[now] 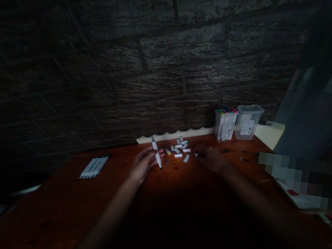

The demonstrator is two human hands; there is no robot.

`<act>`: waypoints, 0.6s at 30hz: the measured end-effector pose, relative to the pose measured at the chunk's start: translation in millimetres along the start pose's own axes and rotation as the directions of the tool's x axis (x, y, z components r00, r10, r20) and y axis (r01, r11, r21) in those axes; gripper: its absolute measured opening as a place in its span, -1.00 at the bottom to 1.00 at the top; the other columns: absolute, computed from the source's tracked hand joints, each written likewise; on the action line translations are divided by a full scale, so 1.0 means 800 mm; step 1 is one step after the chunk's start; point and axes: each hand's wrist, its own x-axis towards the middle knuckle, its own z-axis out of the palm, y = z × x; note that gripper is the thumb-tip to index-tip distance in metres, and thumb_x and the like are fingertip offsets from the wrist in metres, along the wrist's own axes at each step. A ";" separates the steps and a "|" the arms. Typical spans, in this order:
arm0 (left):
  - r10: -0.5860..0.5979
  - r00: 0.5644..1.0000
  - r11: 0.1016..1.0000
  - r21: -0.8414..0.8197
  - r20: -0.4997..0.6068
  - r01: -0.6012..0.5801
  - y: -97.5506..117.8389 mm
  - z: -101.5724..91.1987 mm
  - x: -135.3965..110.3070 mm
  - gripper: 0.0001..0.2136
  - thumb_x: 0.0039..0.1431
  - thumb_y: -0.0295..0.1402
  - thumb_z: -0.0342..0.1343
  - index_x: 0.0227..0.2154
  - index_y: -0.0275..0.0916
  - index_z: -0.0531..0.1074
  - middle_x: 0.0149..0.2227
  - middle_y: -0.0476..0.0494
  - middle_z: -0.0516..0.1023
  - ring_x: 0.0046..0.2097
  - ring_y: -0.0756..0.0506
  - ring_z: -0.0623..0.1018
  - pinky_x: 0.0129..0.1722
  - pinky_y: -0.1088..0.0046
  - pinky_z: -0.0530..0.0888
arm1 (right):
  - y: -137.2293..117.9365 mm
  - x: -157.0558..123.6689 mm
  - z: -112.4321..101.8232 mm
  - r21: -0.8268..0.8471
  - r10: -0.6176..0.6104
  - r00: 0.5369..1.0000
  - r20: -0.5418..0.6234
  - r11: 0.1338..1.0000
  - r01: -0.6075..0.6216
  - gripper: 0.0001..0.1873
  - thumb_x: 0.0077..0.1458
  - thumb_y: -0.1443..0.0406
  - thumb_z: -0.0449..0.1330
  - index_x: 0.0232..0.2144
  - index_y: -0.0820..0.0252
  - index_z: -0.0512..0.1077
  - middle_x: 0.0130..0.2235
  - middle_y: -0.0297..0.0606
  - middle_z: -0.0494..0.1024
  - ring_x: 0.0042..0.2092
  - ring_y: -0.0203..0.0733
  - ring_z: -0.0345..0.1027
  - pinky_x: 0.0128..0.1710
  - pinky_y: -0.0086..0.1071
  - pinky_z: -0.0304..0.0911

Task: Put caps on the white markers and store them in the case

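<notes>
My left hand (143, 163) is closed around a white marker (156, 152), which sticks up and to the right above the brown wooden table (172, 208). Just right of it lies a small heap of several loose marker caps (179, 148). My right hand (209, 157) rests at the right edge of that heap, its fingers curled and pinched on what looks like a small cap, too dim to be sure.
A row of white markers (94, 166) lies at the left of the table. Two clear plastic tubs stand at the back right, one full of markers (225, 124), one looking empty (248, 122). A dark brick-pattern wall (133, 53) rises behind.
</notes>
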 end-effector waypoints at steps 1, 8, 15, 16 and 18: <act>-0.004 1.000 1.000 -0.008 -0.004 0.004 0.000 0.000 0.000 -0.75 0.02 -0.37 0.22 -0.23 -0.29 0.37 -0.15 -0.28 0.62 -0.13 -0.16 0.62 -0.01 0.23 0.46 | -0.001 0.000 0.000 -0.004 0.005 1.000 -0.003 1.000 -0.005 -0.79 0.05 0.40 0.15 -0.22 0.15 0.46 -0.30 -0.28 0.59 -0.28 -0.18 0.47 -0.26 -0.37 0.31; -0.005 1.000 1.000 -0.008 -0.008 0.005 -0.001 0.002 0.000 -0.73 -0.01 -0.37 0.24 -0.23 -0.29 0.38 -0.17 -0.26 0.62 -0.15 -0.14 0.62 -0.07 0.30 0.48 | 0.004 0.002 0.007 0.012 -0.061 0.997 -0.036 0.998 0.062 -0.61 0.05 0.37 0.15 -0.03 0.11 0.40 -0.18 -0.24 0.58 -0.25 -0.17 0.46 -0.20 -0.32 0.32; 0.001 0.998 1.000 -0.027 -0.059 -0.003 0.002 0.003 -0.001 -0.70 -0.08 -0.34 0.29 -0.26 -0.28 0.40 -0.21 -0.23 0.63 -0.24 -0.11 0.62 -0.23 0.41 0.49 | -0.009 -0.003 0.007 0.058 -0.197 0.978 0.074 0.980 0.193 -0.68 0.09 0.42 0.09 -0.11 0.16 0.46 -0.19 -0.25 0.58 -0.27 -0.22 0.45 -0.19 -0.36 0.30; 0.001 0.998 1.000 -0.031 -0.068 -0.003 0.002 0.003 -0.002 -0.70 -0.08 -0.34 0.29 -0.26 -0.28 0.41 -0.22 -0.21 0.64 -0.25 -0.10 0.62 -0.24 0.42 0.49 | -0.010 -0.004 0.007 0.074 -0.195 0.979 0.062 0.979 0.190 -0.65 0.08 0.43 0.09 -0.07 0.17 0.45 -0.17 -0.24 0.57 -0.26 -0.22 0.45 -0.19 -0.36 0.30; -0.001 0.997 0.999 -0.036 -0.077 -0.002 0.003 0.004 -0.001 -0.70 -0.09 -0.35 0.29 -0.27 -0.27 0.41 -0.24 -0.18 0.64 -0.28 -0.08 0.62 -0.25 0.43 0.49 | -0.011 -0.004 0.007 0.094 -0.182 0.982 0.043 0.980 0.178 -0.58 0.04 0.43 0.13 -0.01 0.18 0.41 -0.14 -0.22 0.56 -0.25 -0.22 0.44 -0.19 -0.35 0.31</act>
